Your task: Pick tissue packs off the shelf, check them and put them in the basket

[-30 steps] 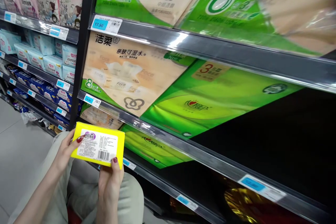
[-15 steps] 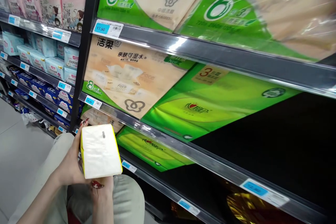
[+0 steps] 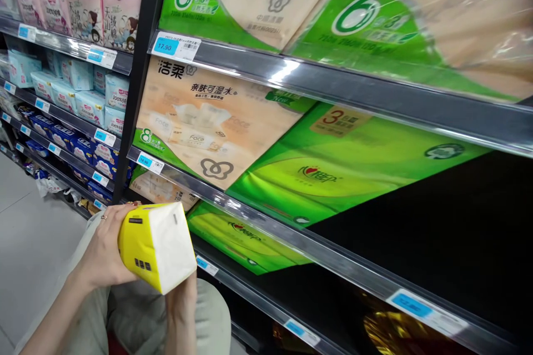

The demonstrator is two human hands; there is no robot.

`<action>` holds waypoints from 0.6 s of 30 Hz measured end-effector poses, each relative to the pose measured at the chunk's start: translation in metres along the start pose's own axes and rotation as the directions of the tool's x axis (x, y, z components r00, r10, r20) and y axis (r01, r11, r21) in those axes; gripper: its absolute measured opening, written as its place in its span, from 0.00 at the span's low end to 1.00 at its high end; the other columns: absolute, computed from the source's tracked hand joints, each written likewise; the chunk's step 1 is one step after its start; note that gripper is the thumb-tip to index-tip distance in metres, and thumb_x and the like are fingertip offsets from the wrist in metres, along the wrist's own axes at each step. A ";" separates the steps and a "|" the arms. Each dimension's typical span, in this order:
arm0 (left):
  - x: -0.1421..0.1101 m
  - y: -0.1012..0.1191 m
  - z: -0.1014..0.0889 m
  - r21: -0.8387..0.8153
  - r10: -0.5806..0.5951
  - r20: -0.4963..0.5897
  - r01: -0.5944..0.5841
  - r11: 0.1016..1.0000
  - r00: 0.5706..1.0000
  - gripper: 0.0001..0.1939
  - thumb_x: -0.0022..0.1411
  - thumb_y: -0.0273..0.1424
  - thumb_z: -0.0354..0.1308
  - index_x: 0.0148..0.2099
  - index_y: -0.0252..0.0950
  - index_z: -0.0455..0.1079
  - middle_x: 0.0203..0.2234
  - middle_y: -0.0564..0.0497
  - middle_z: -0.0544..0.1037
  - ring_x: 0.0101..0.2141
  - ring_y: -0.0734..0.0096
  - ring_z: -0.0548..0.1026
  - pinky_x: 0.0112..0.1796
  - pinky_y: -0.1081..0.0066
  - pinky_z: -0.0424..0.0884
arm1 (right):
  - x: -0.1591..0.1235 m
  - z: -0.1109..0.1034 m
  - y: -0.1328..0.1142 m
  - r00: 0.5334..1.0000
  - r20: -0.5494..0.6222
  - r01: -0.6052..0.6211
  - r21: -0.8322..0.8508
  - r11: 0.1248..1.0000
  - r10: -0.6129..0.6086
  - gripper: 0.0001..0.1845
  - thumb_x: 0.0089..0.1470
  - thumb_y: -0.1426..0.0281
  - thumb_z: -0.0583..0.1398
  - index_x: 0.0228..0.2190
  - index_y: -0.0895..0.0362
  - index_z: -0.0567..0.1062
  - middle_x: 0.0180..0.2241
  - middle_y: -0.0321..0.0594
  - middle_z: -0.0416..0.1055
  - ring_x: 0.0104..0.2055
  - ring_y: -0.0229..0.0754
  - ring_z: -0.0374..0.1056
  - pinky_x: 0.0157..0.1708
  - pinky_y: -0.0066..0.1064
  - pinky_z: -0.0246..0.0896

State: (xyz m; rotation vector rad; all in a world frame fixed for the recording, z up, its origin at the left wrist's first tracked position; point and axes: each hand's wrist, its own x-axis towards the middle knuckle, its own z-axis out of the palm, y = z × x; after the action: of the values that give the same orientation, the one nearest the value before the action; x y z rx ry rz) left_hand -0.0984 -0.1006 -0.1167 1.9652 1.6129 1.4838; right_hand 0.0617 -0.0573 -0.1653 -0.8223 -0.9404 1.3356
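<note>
A yellow pack of tissues (image 3: 139, 247) with a white end face is held above my lap, its yellow side with dark print turned up toward me. My left hand (image 3: 106, 247) wraps around the pack's left side, with a ring on one finger. Below the pack's right end, my right hand (image 3: 183, 288) supports it from underneath; its fingers are mostly hidden by the pack. Just beyond the pack, a peach tissue bundle (image 3: 160, 186) and a green tissue bundle (image 3: 250, 238) sit on the lower shelf.
Larger peach (image 3: 212, 127) and green (image 3: 333, 163) tissue bundles fill the shelf above. Shelf edges carrying price tags (image 3: 150, 162) slant across the view. Pink packs (image 3: 83, 5), light blue packs (image 3: 89, 108) and dark blue packs (image 3: 81, 147) stand on shelves at the left, beside the tiled floor (image 3: 25, 233).
The tissue pack has been turned, so its yellow side now shows beside the white end. My left hand has rolled over with it, and my right hand has shifted slightly right.
</note>
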 end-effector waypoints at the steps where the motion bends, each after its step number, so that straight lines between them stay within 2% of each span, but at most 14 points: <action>1: 0.001 0.002 -0.002 0.109 0.033 0.023 -0.035 0.993 0.999 0.50 0.46 0.36 0.75 0.67 0.45 0.53 0.57 0.39 0.70 0.56 0.41 0.70 0.55 0.48 0.70 | 0.000 -0.010 -0.006 1.000 0.027 0.014 0.031 0.999 -0.015 0.49 0.44 0.31 0.61 0.57 0.49 0.75 0.59 0.47 0.73 0.63 0.58 0.67 0.61 0.50 0.65; 3: 0.003 0.007 -0.005 0.282 0.078 0.076 -0.097 0.954 0.994 0.48 0.46 0.33 0.72 0.66 0.42 0.53 0.56 0.38 0.72 0.55 0.40 0.70 0.53 0.47 0.71 | -0.003 -0.027 -0.019 0.987 0.156 0.025 0.055 0.998 -0.033 0.61 0.33 0.34 0.70 0.64 0.48 0.67 0.66 0.48 0.65 0.67 0.60 0.62 0.64 0.49 0.61; 4: 0.004 0.009 -0.004 0.340 0.094 0.104 -0.124 0.932 0.990 0.47 0.46 0.31 0.71 0.66 0.41 0.54 0.55 0.38 0.72 0.54 0.39 0.70 0.54 0.45 0.70 | -0.004 -0.032 -0.026 0.972 0.235 0.016 0.040 0.999 -0.025 0.64 0.31 0.38 0.73 0.66 0.48 0.65 0.67 0.49 0.64 0.68 0.61 0.62 0.64 0.49 0.62; 6: 0.004 0.013 -0.002 0.405 0.125 0.146 -0.175 0.897 0.981 0.46 0.47 0.31 0.69 0.66 0.39 0.55 0.55 0.37 0.73 0.54 0.38 0.70 0.57 0.41 0.66 | -0.008 -0.035 -0.037 0.941 0.335 -0.033 -0.026 0.999 0.040 0.62 0.34 0.48 0.77 0.67 0.49 0.62 0.67 0.51 0.64 0.67 0.61 0.63 0.62 0.49 0.64; 7: 0.004 0.014 -0.001 0.417 0.140 0.159 -0.195 0.887 0.977 0.45 0.48 0.31 0.68 0.66 0.39 0.55 0.55 0.37 0.73 0.54 0.38 0.69 0.59 0.39 0.64 | -0.009 -0.033 -0.040 0.940 0.333 -0.054 -0.059 0.997 0.071 0.59 0.37 0.52 0.77 0.67 0.50 0.62 0.66 0.50 0.65 0.67 0.60 0.64 0.62 0.49 0.64; 10: 0.003 0.017 0.001 0.361 0.179 0.178 -0.233 0.903 0.968 0.45 0.52 0.31 0.67 0.69 0.40 0.52 0.56 0.38 0.71 0.56 0.40 0.68 0.64 0.37 0.56 | -0.013 -0.023 -0.042 0.983 0.147 -0.100 -0.076 0.992 0.110 0.47 0.41 0.56 0.75 0.62 0.50 0.70 0.63 0.46 0.71 0.64 0.57 0.67 0.60 0.45 0.67; 12: 0.001 0.015 -0.002 0.259 0.175 0.165 -0.214 0.942 0.971 0.47 0.54 0.31 0.67 0.71 0.44 0.49 0.61 0.38 0.66 0.62 0.40 0.64 0.67 0.38 0.52 | -0.014 -0.019 -0.039 0.989 -0.010 -0.149 0.006 0.989 0.149 0.41 0.41 0.54 0.74 0.57 0.50 0.75 0.59 0.44 0.75 0.60 0.57 0.71 0.55 0.43 0.70; 14: 0.000 0.011 -0.005 0.105 0.135 0.138 -0.150 0.983 0.981 0.52 0.54 0.34 0.70 0.73 0.47 0.45 0.70 0.36 0.55 0.69 0.37 0.54 0.67 0.38 0.52 | -0.014 -0.021 -0.035 0.971 -0.103 -0.205 0.116 0.972 0.217 0.38 0.41 0.54 0.73 0.53 0.52 0.78 0.54 0.45 0.78 0.55 0.57 0.75 0.50 0.43 0.73; 16: -0.002 0.004 -0.008 -0.100 0.055 0.158 -0.039 0.994 0.986 0.59 0.52 0.39 0.73 0.75 0.49 0.39 0.74 0.36 0.44 0.72 0.34 0.47 0.68 0.39 0.53 | -0.013 -0.026 -0.032 0.950 -0.138 -0.247 0.213 0.945 0.279 0.34 0.42 0.55 0.72 0.51 0.54 0.79 0.48 0.46 0.82 0.48 0.55 0.78 0.45 0.42 0.74; 18: -0.003 -0.003 -0.008 -0.284 -0.019 0.220 0.083 0.955 0.975 0.64 0.50 0.41 0.76 0.76 0.50 0.36 0.75 0.36 0.41 0.73 0.35 0.46 0.68 0.40 0.52 | -0.011 -0.033 -0.030 0.936 -0.150 -0.269 0.284 0.920 0.320 0.31 0.44 0.56 0.71 0.50 0.54 0.80 0.43 0.45 0.83 0.42 0.52 0.79 0.43 0.41 0.75</action>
State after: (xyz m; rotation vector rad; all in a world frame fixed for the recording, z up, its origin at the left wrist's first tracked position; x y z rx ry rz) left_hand -0.1063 -0.1054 -0.1168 1.8311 1.2644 1.3468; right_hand 0.1043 -0.0694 -0.1526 -0.8949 -0.4848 1.5687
